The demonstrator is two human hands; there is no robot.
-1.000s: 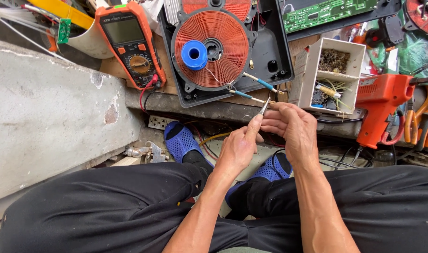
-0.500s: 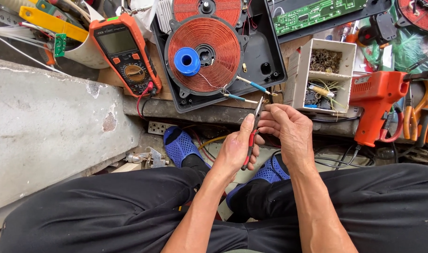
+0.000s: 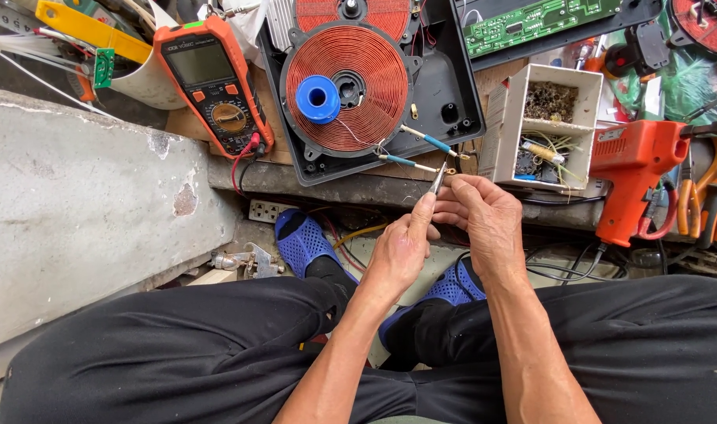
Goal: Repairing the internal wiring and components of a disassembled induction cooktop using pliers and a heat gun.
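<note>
Both hands meet right at the bench edge, just below the copper coil. The left hand has its fingers curled around a slim metal tool, looks like tweezers or a thin iron, can't tell which. Its tip sits at the end of the lower blue-sleeved lead coming off the coil. The right hand is loosely closed, fingertips pinching at that same spot, touching the left. A blue spool lies on the coil. Orange multimeter to the left, orange heat gun and a white parts box to the right.
</note>
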